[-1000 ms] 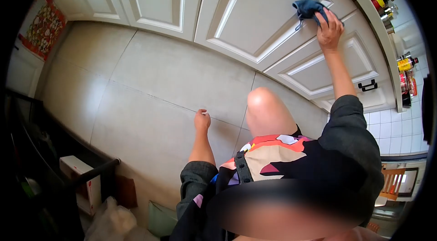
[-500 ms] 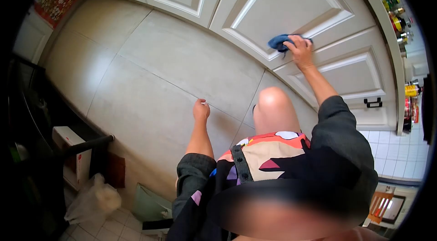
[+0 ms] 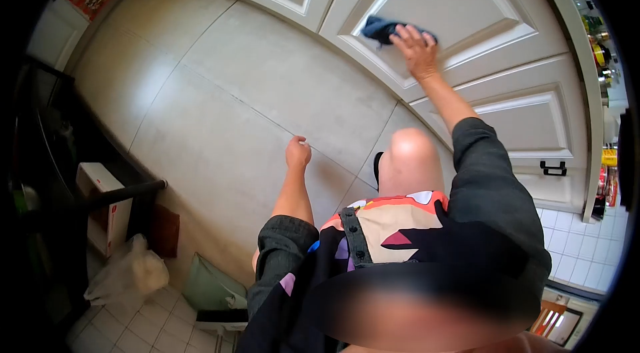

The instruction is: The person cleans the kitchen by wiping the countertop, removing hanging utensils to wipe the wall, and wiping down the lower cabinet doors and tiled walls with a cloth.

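A dark blue cloth lies bunched against the panel of a pale cabinet door. My right hand presses it there, fingers spread over its right end, while the cloth's left end sticks out past them. Over the tiled floor, away from the cabinets, hangs my left hand. Its fingers are curled closed; a small pale spot shows at the fingertips, and I cannot make out whether something is held. My bare knee is between the two arms, near the lower cabinet door.
Bottles and jars line the countertop at the right. A black handle sticks out from the cabinet front. On the left stand a dark rack, a white box and a clear plastic bag.
My right hand has slid the cloth up and left across the door, from the panel's lower edge onto its raised frame. The left hand stays nearly still. The view has shifted slightly.
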`<state>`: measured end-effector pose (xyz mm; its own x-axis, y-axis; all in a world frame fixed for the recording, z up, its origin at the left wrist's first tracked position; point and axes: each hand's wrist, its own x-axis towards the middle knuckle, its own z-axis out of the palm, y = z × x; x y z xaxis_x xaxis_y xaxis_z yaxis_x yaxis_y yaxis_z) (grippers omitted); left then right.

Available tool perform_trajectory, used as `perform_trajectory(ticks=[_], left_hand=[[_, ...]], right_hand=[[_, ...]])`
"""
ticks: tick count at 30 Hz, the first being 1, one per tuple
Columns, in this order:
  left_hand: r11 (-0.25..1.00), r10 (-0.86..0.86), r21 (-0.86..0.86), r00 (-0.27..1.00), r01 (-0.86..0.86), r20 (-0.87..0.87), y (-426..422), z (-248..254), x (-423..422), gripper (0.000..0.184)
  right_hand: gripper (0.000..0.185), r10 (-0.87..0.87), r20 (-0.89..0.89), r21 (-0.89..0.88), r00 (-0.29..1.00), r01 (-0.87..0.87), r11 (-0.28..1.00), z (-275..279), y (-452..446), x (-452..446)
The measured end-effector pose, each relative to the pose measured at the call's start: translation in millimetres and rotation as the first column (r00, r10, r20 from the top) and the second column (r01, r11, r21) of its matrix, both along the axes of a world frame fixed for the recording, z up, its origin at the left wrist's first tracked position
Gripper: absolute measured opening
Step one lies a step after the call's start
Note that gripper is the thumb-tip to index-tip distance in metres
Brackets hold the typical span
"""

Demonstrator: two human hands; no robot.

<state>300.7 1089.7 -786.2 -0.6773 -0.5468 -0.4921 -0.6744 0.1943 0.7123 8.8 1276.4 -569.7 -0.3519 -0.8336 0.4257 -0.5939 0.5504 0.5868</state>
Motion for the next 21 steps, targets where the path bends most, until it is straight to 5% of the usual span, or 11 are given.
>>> perform_trajectory(ticks=[3, 6, 7, 10, 14, 16, 18, 21], left_hand=[[0.999, -0.001, 0.039, 1.000, 0.000, 0.017, -9.5, 11.9, 5.1, 0.024], [0.997, 0.061, 0.051, 0.998, -0.062, 0.027, -15.4, 12.8, 12.2, 0.024], [0.997, 0.060, 0.036, 0.997, -0.062, 0.053, -15.8, 10.7, 12.9, 0.024], [0.999, 0.037, 0.026, 0.997, -0.038, 0.068, -14.5, 8.2, 5.0, 0.025], [0.999, -0.012, 0.049, 0.999, 0.011, 0.030, -5.8, 13.0, -8.6, 0.024], [0.998, -0.026, 0.050, 0.999, 0.024, 0.045, -2.1, 12.9, -9.1, 0.024], [0.998, -0.032, 0.051, 0.998, 0.029, 0.060, -0.7, 10.6, -8.5, 0.024], [0.999, -0.020, 0.028, 0.997, 0.018, 0.080, -3.3, 8.0, -0.3, 0.024]], right_hand=[[0.031, 0.090, 0.093, 0.147, 0.992, -0.104, 0.984, -42.7, 2.0, 6.5], [0.027, 0.151, 0.302, 0.011, 0.941, -0.162, 0.987, -33.1, 1.5, -3.7], [0.023, 0.246, 0.267, -0.075, 0.932, -0.234, 0.969, -8.7, -3.2, -5.9], [0.030, 0.110, -0.074, -0.077, 0.991, -0.116, 0.990, 70.6, -15.2, -3.0], [0.039, -0.064, -0.353, -0.310, 0.933, -0.053, 0.949, 140.1, -42.8, -18.6], [0.043, -0.133, -0.364, -0.263, 0.922, 0.035, 0.964, 125.4, -55.6, -16.1], [0.035, 0.040, -0.281, -0.226, 0.959, -0.107, 0.968, 78.9, -58.5, -29.9], [0.031, 0.079, -0.009, -0.025, 0.997, -0.079, 0.997, -7.1, -58.3, -22.5]])
